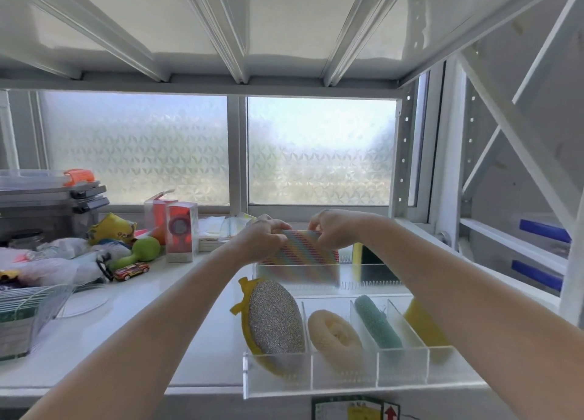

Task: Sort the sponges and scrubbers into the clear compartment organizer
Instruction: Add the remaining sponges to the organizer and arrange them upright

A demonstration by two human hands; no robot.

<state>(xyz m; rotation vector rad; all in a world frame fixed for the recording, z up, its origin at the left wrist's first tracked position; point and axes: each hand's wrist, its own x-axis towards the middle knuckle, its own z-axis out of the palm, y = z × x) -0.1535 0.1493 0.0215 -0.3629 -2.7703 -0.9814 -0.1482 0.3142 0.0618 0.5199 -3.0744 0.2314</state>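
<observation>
A rainbow-striped flat scrubber (301, 247) stands on edge in the back section of the clear compartment organizer (278, 378). My left hand (265, 233) pinches its top left corner and my right hand (331, 228) its top right corner. In the front compartments, from left to right, lie a silver mesh scrubber with yellow backing (273, 318), a cream ring-shaped scrubber (335, 331), a teal roll scrubber (376, 321) and a yellow sponge (420, 321). A yellow-and-green sponge (363, 253) stands at the back right of the organizer, partly hidden by my right forearm.
On the shelf's left lie a green toy (142, 250), a small toy car (131, 271), plastic bags, two clear boxes with red items (180, 230), a stack of grey cases (50, 198) and a clear rack (25, 315). A frosted window stands behind.
</observation>
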